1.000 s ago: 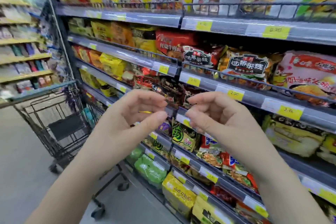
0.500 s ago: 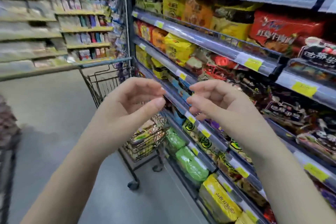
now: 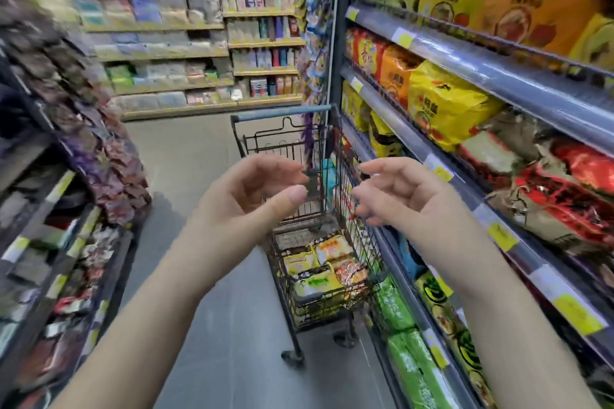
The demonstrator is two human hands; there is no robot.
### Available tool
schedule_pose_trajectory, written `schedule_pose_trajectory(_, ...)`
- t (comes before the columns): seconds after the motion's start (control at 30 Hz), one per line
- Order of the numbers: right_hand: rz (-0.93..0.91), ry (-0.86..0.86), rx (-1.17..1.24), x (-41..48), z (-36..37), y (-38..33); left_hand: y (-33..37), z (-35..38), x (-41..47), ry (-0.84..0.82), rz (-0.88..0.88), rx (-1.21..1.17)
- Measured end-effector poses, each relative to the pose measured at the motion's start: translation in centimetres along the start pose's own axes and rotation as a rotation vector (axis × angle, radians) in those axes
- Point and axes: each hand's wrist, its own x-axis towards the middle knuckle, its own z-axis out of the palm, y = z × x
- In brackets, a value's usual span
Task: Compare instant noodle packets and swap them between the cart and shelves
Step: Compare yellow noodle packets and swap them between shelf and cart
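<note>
A dark wire shopping cart (image 3: 335, 156) stands in the aisle ahead, close against the noodle shelves (image 3: 498, 83) on the right. Several yellow and red instant noodle packets (image 3: 324, 271) lie in its basket. My left hand (image 3: 247, 196) and my right hand (image 3: 403, 197) are raised side by side in front of the cart, palms facing each other, fingers loosely curled. Neither hand holds anything. Yellow noodle multipacks (image 3: 445, 103) and red packets (image 3: 561, 196) fill the right shelves.
A second shelf unit (image 3: 66, 176) with dark snack bags lines the left side. Grey floor (image 3: 186, 149) runs between the two. A far wall of shelves (image 3: 199, 26) closes the aisle end. Green packs (image 3: 408, 352) sit on the low right shelf.
The view has swung left, from the shelf face to down the aisle, bringing the cart to the centre. Both hands stayed raised and empty, and have drawn slightly further apart.
</note>
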Motion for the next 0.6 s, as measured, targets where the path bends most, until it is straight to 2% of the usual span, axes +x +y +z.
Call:
schedule_pose_trajectory(0.4,0.088,-0.15,0.008,15.0,-2.6,4.9,-5.8,0.4,10.7,0.133,-0.104,-0.035)
schedule_pose_trajectory(0.6,0.113,-0.161,-0.016,20.8,-1.5,7.6,-10.0,-1.6,16.0,0.119,-0.152,-0.068)
